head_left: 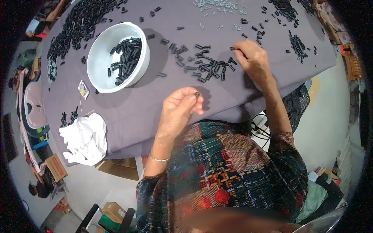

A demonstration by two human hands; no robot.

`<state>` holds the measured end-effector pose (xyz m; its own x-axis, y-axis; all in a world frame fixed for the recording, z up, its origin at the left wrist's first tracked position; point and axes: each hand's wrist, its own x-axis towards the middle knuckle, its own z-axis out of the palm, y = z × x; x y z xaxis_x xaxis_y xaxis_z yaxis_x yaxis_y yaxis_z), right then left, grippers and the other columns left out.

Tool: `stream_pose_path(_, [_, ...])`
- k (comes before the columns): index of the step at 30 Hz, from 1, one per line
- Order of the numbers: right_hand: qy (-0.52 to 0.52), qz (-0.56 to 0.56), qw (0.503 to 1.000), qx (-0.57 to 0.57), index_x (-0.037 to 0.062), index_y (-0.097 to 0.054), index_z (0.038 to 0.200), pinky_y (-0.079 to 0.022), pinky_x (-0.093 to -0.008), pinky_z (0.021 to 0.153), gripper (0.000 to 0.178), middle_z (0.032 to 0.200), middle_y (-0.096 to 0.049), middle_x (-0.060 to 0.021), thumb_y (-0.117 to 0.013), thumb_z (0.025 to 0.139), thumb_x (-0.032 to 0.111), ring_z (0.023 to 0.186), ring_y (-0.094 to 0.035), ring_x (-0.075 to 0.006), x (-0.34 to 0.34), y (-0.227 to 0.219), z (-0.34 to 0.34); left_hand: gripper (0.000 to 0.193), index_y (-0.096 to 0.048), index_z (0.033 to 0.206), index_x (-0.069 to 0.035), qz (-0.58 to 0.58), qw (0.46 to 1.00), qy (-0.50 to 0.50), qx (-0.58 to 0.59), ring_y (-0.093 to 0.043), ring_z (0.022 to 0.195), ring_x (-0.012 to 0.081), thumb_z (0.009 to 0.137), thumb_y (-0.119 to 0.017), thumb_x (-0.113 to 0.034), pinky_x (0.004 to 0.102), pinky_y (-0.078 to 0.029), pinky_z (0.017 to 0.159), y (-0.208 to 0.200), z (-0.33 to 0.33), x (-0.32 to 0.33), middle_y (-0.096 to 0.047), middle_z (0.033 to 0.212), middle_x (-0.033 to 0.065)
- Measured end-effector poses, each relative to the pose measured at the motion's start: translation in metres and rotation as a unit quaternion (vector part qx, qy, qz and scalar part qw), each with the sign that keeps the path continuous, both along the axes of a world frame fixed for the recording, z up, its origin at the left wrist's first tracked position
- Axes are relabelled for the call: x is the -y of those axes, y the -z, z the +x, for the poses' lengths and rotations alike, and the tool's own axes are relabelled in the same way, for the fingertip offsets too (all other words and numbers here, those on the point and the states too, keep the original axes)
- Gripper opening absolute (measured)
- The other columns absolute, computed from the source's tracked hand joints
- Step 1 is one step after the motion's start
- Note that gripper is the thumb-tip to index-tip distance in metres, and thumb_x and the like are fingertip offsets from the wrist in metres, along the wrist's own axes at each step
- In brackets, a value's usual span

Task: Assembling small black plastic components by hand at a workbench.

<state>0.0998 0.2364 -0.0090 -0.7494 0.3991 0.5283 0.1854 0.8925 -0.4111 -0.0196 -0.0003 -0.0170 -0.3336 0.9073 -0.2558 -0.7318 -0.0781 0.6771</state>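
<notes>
Closest to the camera, I have the patterned top [233, 163] of the person, dark with red and orange marks, which fills the lower middle of my view. Beyond it, the left hand [176, 110] is raised at the near edge of the table; its thumb and forefinger are pressed together on a black piece [196, 94], of which I can see only the end, and the other fingers are loosely bent. The right hand [254, 60] is farther forward, with the fingers curled. At its forefinger tip there is a dark bit [232, 48], but whether it is gripped or only touched, I cannot tell.

As I judge, the step in hand is the taking of small parts by the fingertips, one by one. I suppose the next move calls for a light, exact pinch, because the parts lie close together and could roll.

The loose black parts [215, 68] are just beside the right hand, to its left, and ahead of the left hand, apart from it. More to the left stands the white bowl [98, 58], tilted in my view, with similar parts [130, 58] inside. Farther outward, I see a big black heap [77, 27] at the far left, silver screws [215, 4] at the far edge, and a white cloth [85, 139] at the near left corner.
</notes>
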Motion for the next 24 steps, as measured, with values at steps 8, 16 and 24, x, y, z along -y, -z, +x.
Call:
stream_pose_path(8, [-0.101, -0.424, 0.9, 0.013, 0.0014, -0.062, 0.093, -0.043, -0.0211, 0.064, 0.014, 0.083, -0.061, -0.0008, -0.064, 0.079, 0.003, 0.074, -0.054, -0.0069, 0.058, -0.027, 0.008, 0.017, -0.058, 0.102, 0.001, -0.004, 0.999, -0.029, 0.016, -0.06, 0.071, 0.0126, 0.091, -0.058, -0.013, 0.0266, -0.053, 0.066, 0.001, 0.002, -0.006, -0.063, 0.09, 0.0087])
stream_pose_path(16, [-0.174, -0.329, 0.928, -0.014, 0.002, -0.062, 0.089, -0.045, -0.0241, 0.062, 0.013, 0.082, -0.063, -0.0045, -0.064, 0.077, 0.0, 0.071, -0.057, -0.0127, 0.091, -0.041, 0.002, 0.019, -0.058, 0.102, 0.003, 0.005, 0.999, -0.041, -0.001, -0.061, 0.072, 0.0116, 0.091, -0.059, -0.012, 0.0243, -0.053, 0.066, -0.012, 0.011, 0.005, -0.064, 0.089, 0.0099])
stream_pose_path(24, [-0.174, -0.3, 0.936, -0.059, 0.0025, -0.062, 0.087, -0.047, -0.0261, 0.06, 0.015, 0.08, -0.063, -0.0056, -0.066, 0.074, -0.004, 0.067, -0.059, -0.0149, 0.1, -0.041, 0.005, 0.02, -0.058, 0.102, 0.003, 0.002, 0.998, -0.047, -0.044, -0.06, 0.07, 0.0107, 0.09, -0.06, -0.012, 0.0227, -0.052, 0.066, -0.016, 0.016, 0.013, -0.064, 0.088, 0.009])
